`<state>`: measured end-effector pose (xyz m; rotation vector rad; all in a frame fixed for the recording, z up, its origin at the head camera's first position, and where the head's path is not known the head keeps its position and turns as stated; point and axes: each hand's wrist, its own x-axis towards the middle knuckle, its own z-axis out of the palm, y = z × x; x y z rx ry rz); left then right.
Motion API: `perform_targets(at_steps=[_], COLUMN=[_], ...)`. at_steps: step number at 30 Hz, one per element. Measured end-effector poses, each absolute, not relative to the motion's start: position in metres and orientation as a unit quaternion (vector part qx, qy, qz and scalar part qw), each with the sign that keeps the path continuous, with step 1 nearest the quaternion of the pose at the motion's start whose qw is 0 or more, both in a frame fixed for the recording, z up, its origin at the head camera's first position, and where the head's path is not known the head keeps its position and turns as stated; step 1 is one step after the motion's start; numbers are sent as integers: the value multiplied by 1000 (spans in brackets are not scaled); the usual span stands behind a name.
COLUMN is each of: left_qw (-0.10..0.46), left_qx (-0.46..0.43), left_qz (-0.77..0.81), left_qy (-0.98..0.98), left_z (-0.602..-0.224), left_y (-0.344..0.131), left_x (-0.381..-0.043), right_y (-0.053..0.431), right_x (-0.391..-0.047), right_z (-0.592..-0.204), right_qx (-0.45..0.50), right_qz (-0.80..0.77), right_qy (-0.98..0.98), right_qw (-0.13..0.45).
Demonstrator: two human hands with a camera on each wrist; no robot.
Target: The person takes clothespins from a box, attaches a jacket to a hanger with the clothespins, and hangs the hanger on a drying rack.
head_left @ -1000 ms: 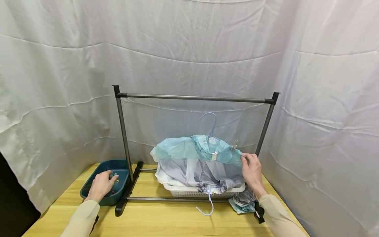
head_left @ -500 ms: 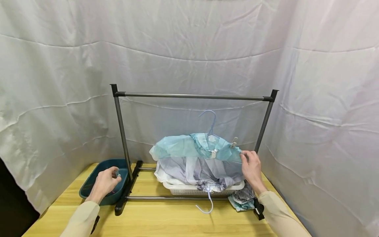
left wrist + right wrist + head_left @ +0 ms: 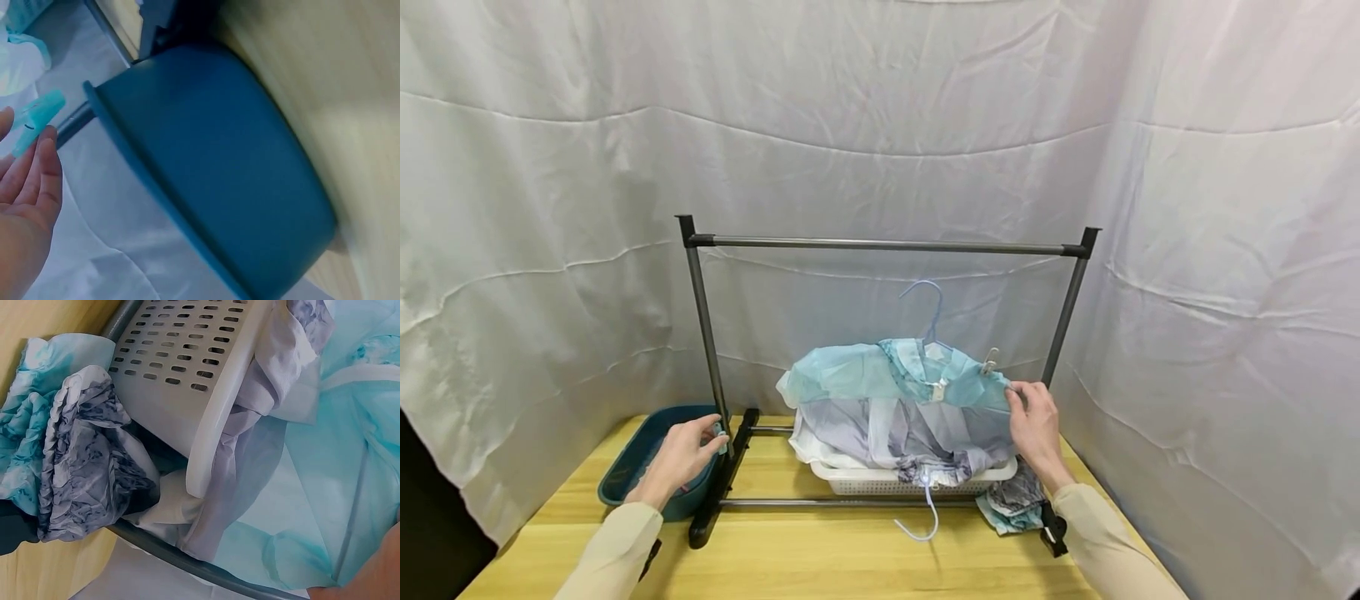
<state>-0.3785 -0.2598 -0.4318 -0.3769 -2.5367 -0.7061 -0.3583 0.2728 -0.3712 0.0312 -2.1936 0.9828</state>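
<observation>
My left hand [image 3: 677, 458] pinches a translucent teal clothespin [image 3: 42, 117] between thumb and fingers, beside the black upright of the rack and over the edge of a dark teal basin [image 3: 688, 505]. A sheer light-blue garment [image 3: 842, 372] is on a blue hanger [image 3: 937, 310], whose hook points up. A pale clothespin [image 3: 989, 362] stands on the garment's right shoulder. At that garment's right end, my right hand [image 3: 1036, 423] pinches the fabric. Beneath lies a lilac-grey garment [image 3: 842, 429] with a second hanger [image 3: 933, 517], its hook hanging toward the table front.
A black-and-grey clothes rack [image 3: 880, 244] spans the wooden table [image 3: 820, 567]. The garments lie over a white perforated basket [image 3: 865, 483]. Crumpled patterned fabric [image 3: 94, 456] sits at the rack's right foot. Pale curtains [image 3: 880, 100] surround the table.
My left hand has risen out of the basin and moved right toward the rack's upright, with the teal clothespin in its fingers. My right hand keeps its grip on the garment.
</observation>
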Motion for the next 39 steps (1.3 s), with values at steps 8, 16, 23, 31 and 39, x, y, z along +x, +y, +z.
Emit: perform_targets(at_steps=[8,16,23,31,39], left_qw=[226,230,269,296,292], left_qx=[-147,-160,-188,-206,-244], left_qz=[-270,-275,-273,-288,-314], left_qy=[-924,-919,-904,-887,-870], left_z=[-416,-396,-381,-367,-352], left_y=[-247,-227,-208,-190,-176], left_x=[-376,-377,-379,-380,-376], right_y=[272,272,272,272,272], right_x=[-357,-357,-357,-357,-356], right_z=[-370,-369,-371,-370,-369], right_qx=[12,13,15,13,10], right_qz=[383,383,381,381,383], right_qy=[-852,-851,-851,-852,-851], right_qw=[357,359,361,359,358])
